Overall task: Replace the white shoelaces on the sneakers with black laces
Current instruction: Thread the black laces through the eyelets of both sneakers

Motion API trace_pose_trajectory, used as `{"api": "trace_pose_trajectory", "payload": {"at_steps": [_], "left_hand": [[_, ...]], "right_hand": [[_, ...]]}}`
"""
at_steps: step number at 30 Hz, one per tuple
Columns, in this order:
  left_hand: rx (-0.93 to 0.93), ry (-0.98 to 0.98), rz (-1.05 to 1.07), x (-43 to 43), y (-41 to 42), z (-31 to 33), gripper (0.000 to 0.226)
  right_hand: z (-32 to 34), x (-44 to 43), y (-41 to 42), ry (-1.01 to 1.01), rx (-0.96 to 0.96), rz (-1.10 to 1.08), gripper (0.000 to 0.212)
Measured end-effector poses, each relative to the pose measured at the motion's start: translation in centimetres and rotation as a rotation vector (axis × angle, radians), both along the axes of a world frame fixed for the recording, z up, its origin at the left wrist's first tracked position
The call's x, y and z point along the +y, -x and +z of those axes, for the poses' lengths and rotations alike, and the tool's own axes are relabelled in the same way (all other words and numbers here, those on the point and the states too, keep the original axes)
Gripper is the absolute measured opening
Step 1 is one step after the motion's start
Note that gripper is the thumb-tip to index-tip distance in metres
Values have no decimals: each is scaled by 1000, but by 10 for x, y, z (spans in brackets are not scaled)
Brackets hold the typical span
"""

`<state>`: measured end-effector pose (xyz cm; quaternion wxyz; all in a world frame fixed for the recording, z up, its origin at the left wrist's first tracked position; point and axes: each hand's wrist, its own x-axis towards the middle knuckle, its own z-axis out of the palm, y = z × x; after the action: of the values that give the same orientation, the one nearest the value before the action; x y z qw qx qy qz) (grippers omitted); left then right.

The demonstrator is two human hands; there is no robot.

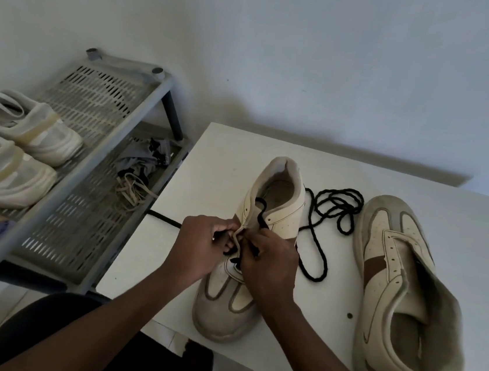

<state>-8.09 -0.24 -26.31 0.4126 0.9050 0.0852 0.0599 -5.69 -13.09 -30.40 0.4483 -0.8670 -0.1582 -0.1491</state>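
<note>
A person is threading a black lace through a cream sneaker that is sitting by the near edge of the white table, toe toward them. The left hand is pinching the shoe's eyelet flap, and the right hand is gripping the lace at the eyelets, with the two hands touching. The slack lace is lying in loops between this shoe and a second sneaker toward the table's right edge. Beside the left edge, a grey rack is holding white shoes and loose pale laces.
</note>
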Motion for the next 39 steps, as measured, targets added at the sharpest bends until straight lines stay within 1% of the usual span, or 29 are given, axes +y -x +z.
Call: {"api": "trace_pose_trajectory", "payload": {"at_steps": [5, 8, 10, 12, 14, 16, 19, 24, 27, 30, 33, 36, 39], "left_hand": [[-80, -190, -90, -3, 1, -3, 17], [-66, -127, -89, -6, 5, -2, 13], [-14, -109, -97, -4, 4, 3, 18], [13, -51, -47, 0, -1, -1, 13], [48, 37, 28, -4, -3, -1, 15], [38, 56, 59, -5, -2, -1, 16], [-18, 19, 48, -8, 0, -2, 17], [-122, -136, 4, -10, 2, -3, 17], [-127, -177, 32, -14, 1, -2, 16], [-81, -157, 78, -14, -1, -3, 15], [0, -120, 146, -12, -2, -5, 12], [0, -131, 158, -12, -2, -5, 10], [-15, -154, 156, -15, 0, -5, 8]], "right_hand": [[4, 6, 1, -58, 33, -15, 13], [5, 6, 3, -5, 46, 0, 17], [2, 5, 2, 4, 52, 6, 18], [0, 3, 0, 16, 66, -19, 15], [-3, -1, -3, 42, 68, -41, 13], [-4, 1, -1, 40, 83, -41, 13], [-5, 3, 0, 20, 97, -60, 13], [-7, 4, 1, -44, 132, -63, 16], [-7, 3, 0, -79, 142, -56, 18], [-7, 3, -1, -84, 166, -49, 16], [-1, -2, -4, -68, 258, 11, 8], [14, -13, -18, 4, 433, 146, 6], [33, -20, -28, 72, 511, 282, 20]]}}
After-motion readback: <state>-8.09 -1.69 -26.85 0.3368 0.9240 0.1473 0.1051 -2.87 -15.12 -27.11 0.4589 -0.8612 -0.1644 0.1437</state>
